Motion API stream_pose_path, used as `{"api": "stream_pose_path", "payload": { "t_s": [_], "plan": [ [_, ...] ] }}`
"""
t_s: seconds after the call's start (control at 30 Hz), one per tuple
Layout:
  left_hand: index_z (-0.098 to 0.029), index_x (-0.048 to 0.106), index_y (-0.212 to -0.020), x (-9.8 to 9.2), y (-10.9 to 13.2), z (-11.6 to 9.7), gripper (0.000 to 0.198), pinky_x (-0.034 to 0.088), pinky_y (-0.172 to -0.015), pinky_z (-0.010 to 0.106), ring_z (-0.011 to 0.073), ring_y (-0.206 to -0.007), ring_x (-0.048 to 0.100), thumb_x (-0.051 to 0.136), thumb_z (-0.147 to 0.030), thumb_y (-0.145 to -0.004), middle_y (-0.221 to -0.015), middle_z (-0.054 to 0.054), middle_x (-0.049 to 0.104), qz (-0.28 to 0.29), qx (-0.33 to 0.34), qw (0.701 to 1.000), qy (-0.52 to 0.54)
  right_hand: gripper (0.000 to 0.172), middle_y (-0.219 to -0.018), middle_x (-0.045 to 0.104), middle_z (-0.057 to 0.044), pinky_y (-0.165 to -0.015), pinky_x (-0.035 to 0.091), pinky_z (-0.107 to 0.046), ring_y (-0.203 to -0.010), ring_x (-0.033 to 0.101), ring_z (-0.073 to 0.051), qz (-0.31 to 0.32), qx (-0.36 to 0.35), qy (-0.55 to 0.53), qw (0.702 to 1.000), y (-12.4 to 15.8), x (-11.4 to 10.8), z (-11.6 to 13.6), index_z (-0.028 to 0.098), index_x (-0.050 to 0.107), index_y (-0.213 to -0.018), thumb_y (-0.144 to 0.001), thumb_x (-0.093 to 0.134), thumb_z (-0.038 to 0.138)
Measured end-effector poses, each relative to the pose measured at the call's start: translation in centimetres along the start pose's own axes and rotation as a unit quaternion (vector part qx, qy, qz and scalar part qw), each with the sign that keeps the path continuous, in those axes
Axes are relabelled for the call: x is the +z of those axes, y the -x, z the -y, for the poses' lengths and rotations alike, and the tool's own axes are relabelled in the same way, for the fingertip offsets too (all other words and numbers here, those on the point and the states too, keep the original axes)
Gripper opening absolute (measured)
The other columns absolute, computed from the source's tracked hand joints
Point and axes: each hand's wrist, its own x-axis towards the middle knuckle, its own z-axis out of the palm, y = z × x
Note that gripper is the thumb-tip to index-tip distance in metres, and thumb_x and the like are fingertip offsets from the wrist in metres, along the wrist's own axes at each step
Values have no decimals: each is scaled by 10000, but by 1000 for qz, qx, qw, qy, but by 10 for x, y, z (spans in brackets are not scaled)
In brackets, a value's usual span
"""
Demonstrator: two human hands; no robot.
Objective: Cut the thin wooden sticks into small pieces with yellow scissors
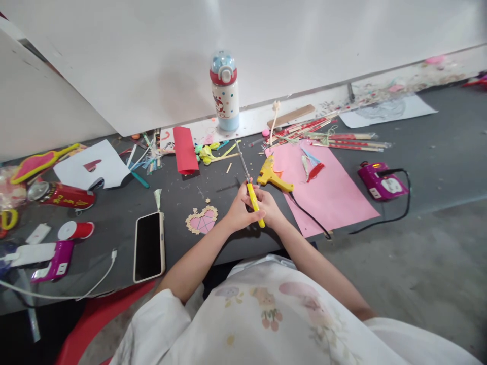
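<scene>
My left hand (240,210) and my right hand (269,208) meet at the near edge of the dark table. Between them is a pair of scissors (255,203), seen edge-on, with yellow handles toward me and thin metal blades pointing away. My left thumb lies across the handle, and the right fingers curl close behind it; some fingertips are hidden. Just past my right hand a yellow glue gun (273,175) rests on pink paper (331,192). Left of my hands lies a pink heart (202,221) edged with small beige pieces, with dark lines across it.
A water bottle (225,96) stands against the white panel. Red folded paper (185,151), bundled sticks (342,142) and small tassels (311,165) lie around. To the left are a phone (148,248), a tipped red can (64,195) and a white cable (95,285). A purple device (381,181) sits right.
</scene>
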Motion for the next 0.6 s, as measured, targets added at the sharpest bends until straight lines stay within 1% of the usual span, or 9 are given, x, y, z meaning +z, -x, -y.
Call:
{"api": "stream_pose_path", "payload": {
  "t_s": [0.2, 0.33, 0.47, 0.6],
  "plan": [
    [-141, 280, -1338, 1, 0, -2, 1074, 419, -976, 470, 315, -1153, 477, 701, -662, -498, -1252, 170, 438, -4, -17, 1000, 9, 315, -542, 391, 50, -467, 265, -224, -488, 312, -69, -6, 15, -7, 1000, 2, 1, 2, 166, 501, -648, -619, 687, 419],
    [-159, 283, -1335, 1, 1, 0, 1050, 397, -1003, 474, 311, -1174, 464, 710, -641, -506, -1268, 161, 433, -10, -23, 1000, 5, 321, -531, 378, 54, -459, 252, -223, -484, 305, -68, -5, 23, -8, 1000, 2, 2, 4, 168, 491, -634, -617, 689, 420],
    [-147, 269, -1337, 2, 2, 2, 1041, 400, -997, 479, 314, -1175, 463, 708, -624, -522, -1271, 171, 425, -11, -16, 1000, 13, 323, -526, 377, 59, -472, 266, -225, -488, 311, -68, 2, 25, -21, 999, 1, 3, 6, 167, 498, -641, -606, 700, 416],
    [-162, 283, -1330, 0, 2, -1, 1016, 389, -1011, 473, 309, -1182, 460, 720, -601, -524, -1260, 156, 438, -13, -19, 1000, -1, 332, -523, 355, 69, -479, 271, -226, -489, 303, -66, 15, 26, -22, 999, 0, 1, 5, 169, 486, -638, -598, 707, 414]
  ]
}}
